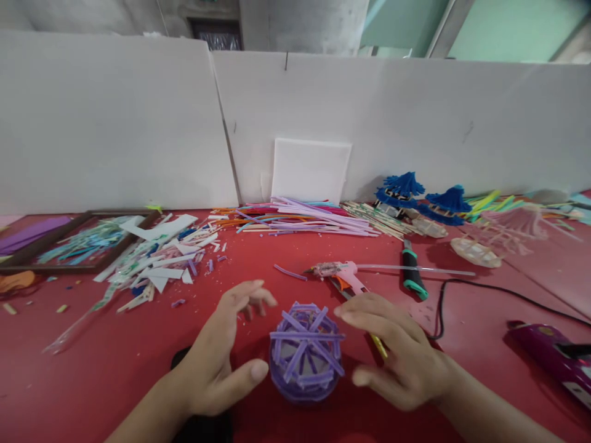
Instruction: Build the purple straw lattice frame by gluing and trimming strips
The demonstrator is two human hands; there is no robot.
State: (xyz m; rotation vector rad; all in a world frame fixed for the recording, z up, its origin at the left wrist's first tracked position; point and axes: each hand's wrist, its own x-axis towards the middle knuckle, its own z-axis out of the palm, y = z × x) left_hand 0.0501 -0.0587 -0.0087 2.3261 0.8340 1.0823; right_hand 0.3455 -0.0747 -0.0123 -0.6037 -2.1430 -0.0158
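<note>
Between my hands stands a small round purple craft piece [307,354], with fuzzy purple pipe-cleaner strips crossing over its top like spokes. My left hand [226,351] is held just left of it, thumb and fingers spread, touching nothing that I can see. On the other side my right hand [392,347] curves toward the piece, its fingers apart from the thumb and holding nothing. A yellow-handled tool [378,346] lies partly hidden under the right hand. Beyond that hand is a pink glue gun [344,274] with a clear glue stick in its back.
Pipe cleaners [314,218] lie along the white board. White scraps [161,252] and a brown frame [87,267] are at left. A black-green knife [412,271], blue-topped models [446,206], a black cord [508,292] and a magenta tool [554,357] sit right. Something black [203,427] is under my left arm.
</note>
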